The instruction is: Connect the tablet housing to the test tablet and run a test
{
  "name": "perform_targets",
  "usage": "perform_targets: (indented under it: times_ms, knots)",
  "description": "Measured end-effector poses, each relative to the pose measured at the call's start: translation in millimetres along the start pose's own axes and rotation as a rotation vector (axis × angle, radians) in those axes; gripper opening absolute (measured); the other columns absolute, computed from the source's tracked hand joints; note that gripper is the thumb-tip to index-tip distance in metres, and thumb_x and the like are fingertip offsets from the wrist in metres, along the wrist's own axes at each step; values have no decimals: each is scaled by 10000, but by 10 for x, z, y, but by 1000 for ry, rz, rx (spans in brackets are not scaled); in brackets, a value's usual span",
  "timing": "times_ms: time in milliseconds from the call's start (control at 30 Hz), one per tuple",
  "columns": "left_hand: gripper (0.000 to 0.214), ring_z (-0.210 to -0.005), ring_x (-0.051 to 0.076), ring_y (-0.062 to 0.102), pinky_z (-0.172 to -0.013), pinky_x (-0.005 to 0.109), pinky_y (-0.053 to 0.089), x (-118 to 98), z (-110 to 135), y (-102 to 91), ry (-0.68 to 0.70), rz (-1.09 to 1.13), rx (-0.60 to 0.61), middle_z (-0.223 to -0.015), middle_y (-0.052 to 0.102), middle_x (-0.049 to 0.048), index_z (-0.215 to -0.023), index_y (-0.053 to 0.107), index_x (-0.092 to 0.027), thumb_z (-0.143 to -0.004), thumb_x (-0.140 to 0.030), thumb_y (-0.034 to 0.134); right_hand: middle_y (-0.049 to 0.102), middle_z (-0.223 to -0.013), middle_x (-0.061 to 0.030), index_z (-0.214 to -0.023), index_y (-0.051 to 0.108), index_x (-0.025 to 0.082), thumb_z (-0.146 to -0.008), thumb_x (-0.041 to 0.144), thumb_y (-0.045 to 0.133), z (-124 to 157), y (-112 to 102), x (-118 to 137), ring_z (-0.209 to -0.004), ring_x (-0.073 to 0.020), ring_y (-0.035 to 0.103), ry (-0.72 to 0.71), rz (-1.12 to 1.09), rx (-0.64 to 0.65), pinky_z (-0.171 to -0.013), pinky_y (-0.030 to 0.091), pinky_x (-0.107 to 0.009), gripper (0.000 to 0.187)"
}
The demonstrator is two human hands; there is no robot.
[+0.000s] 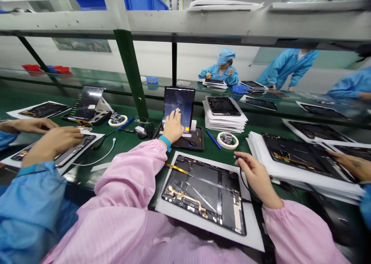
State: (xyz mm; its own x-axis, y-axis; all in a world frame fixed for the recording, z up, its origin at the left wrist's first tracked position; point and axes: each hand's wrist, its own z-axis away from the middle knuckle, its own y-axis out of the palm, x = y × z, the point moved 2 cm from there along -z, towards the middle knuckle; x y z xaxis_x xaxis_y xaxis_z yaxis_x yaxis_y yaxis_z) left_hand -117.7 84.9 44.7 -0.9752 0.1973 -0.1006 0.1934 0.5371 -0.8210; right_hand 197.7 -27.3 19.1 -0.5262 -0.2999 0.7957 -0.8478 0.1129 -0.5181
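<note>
My left hand (pixel 174 125) reaches forward, fingers stretched out onto the lit screen (pixel 186 101) of a display propped upright in a black tray (pixel 185 142). Between thumb and fingers, my right hand (pixel 256 175) pinches the plug end of a thin black cable (pixel 245 181). That hand hovers just beyond the right edge of an opened tablet (pixel 210 179). Inside the tablet, ribbon cables and circuit parts lie exposed. White paper (pixel 251 233) is under it, and an orange flex cable (pixel 177 168) sticks out toward the display.
A roll of tape (pixel 234 142) and a blue pen (pixel 213 140) lie behind the tablet. Stacked tablets on paper (pixel 226 119) stand at the back and right. Co-workers' hands (pixel 55 140) work at left and right. A shelf beam (pixel 203 24) crosses above.
</note>
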Motion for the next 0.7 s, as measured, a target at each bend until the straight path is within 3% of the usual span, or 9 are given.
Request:
perform_targets:
  times_ms: [67, 133, 200, 300, 467, 700]
  knots:
    - [528, -1365, 329, 305, -1047, 449, 341, -191, 80, -162, -44, 2, 17, -1515, 309, 191, -1308, 432, -37, -792, -138, 469, 676, -819, -65, -1140, 563, 168, -857, 475, 572, 48, -23, 50, -648, -150, 564, 76, -154, -17, -612, 454, -280, 418]
    - [475, -1270, 319, 427, -990, 420, 397, -472, 226, -310, -48, 58, 104, -1416, 443, 205, -1269, 464, -46, -803, -139, 481, 681, -800, -67, -1076, 560, 160, -832, 466, 616, 161, -51, 118, -578, -122, 532, 183, -296, 8, -551, 435, -253, 396]
    - [371, -1096, 286, 550, -904, 380, 447, -783, 413, -394, 37, 158, 253, -1201, 608, 167, -1193, 526, -80, -835, -172, 496, 672, -753, -57, -977, 570, 157, -804, 455, 650, 326, -86, 186, -535, -103, 514, 288, -367, 77, -508, 415, -231, 354]
    - [222, -947, 255, 588, -831, 352, 460, -1119, 677, -370, 217, 264, 419, -984, 672, 96, -1051, 607, -134, -872, -222, 512, 632, -671, -22, -892, 578, 157, -746, 450, 693, 588, -154, 224, -496, -88, 495, 419, -368, 152, -465, 400, -214, 347]
    - [215, -840, 247, 582, -737, 350, 434, -1253, 888, -81, 384, 290, 497, -854, 658, 79, -807, 622, -161, -904, -334, 538, 562, -633, 21, -845, 592, 155, -700, 421, 705, 905, -227, 79, -471, -68, 468, 566, -321, 106, -420, 374, -193, 323]
    - [320, -783, 254, 568, -667, 340, 391, -1275, 908, 63, 389, 278, 525, -791, 630, 84, -783, 588, -161, -906, -453, 538, 600, -655, -1, -825, 586, 147, -739, 372, 648, 1064, -104, 13, -446, -65, 449, 601, -269, 201, -394, 353, -198, 249]
